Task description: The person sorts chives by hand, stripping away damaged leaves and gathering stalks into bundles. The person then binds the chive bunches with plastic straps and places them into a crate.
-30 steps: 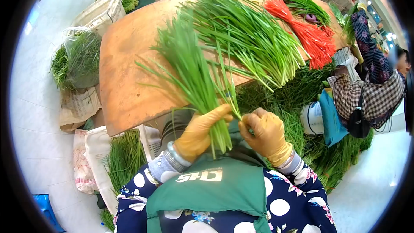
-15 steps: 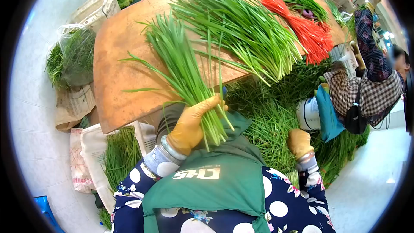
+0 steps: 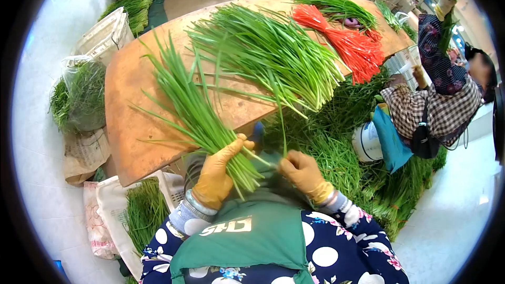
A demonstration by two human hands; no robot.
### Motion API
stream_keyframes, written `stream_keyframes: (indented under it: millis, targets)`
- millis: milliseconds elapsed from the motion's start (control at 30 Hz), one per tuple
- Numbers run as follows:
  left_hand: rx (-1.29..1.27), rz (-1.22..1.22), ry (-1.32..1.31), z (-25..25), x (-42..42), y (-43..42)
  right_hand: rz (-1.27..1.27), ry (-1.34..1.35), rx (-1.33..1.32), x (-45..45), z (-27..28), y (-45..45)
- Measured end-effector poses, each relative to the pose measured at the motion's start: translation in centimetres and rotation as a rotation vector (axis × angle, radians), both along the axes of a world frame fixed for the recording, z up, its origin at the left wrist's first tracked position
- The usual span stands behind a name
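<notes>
A bunch of long green chives (image 3: 194, 118) is gripped near its pale stem ends by my left hand (image 3: 214, 179), in a yellow glove. The leaf tips spread over the table's near edge. My right hand (image 3: 306, 175), gloved alike, is closed in a pinch just right of the stems. A single chive blade (image 3: 280, 121) rises from its fingertips. Farther back on the table lies a larger pile of chives (image 3: 268, 52), stems pointing right. Beside that pile is a bundle of red ties (image 3: 347, 44), narrow at its middle.
The wooden table (image 3: 131, 94) curves in front of me. A heap of loose greens (image 3: 331, 147) covers the floor at right, near a white bucket (image 3: 367, 141). A crate (image 3: 113, 200) stands at left. A co-worker in a checked apron (image 3: 455, 110) holds greens up at right.
My right hand has come up from the floor heap to beside the stems and now pinches a blade. The left hand keeps the bunch, slightly lower. The co-worker's arm has risen with greens.
</notes>
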State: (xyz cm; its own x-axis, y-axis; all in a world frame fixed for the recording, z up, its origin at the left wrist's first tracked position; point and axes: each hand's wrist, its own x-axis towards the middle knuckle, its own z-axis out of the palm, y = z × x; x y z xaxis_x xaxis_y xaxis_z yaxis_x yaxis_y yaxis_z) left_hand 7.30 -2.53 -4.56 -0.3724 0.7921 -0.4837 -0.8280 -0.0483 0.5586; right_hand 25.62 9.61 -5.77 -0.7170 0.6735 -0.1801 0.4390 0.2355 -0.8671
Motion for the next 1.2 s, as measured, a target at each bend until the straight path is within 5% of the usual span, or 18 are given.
stream_keyframes:
  millis: [100,133,200,267,333,533,867,933,1200]
  targets:
    - [0.199,-0.025,-0.324,-0.6,-0.5,0.4,0.273,-0.661,0.33,6.7,-2.7,3.2]
    - [0.179,-0.021,-0.319,0.4,-0.4,0.5,0.37,-1.095,0.389,9.5,-5.7,4.7]
    - [0.192,-0.047,-0.326,-0.9,-1.1,0.2,0.378,-1.383,0.378,7.7,-1.4,5.4]
    - [0.145,-0.034,-0.308,-0.4,-1.1,0.7,0.077,-0.49,0.776,5.0,3.7,4.6]
    - [0.366,-0.17,-0.384,-0.4,-1.5,0.9,0.057,-0.173,1.116,0.7,6.7,5.2]
    - [0.323,-0.057,-0.215,2.2,-1.2,-0.2,0.102,-0.326,1.179,-5.4,4.5,7.6]
    - [0.212,-0.044,-0.159,0.5,-0.6,1.1,0.009,-0.105,1.128,-4.4,5.4,7.8]
    - [0.275,-0.076,-0.194,0.0,-0.7,1.2,0.073,-0.327,0.996,-4.9,4.5,8.4]
    - [0.124,-0.146,-0.107,0.4,0.3,1.9,0.36,-0.008,0.482,-3.3,5.9,2.8]
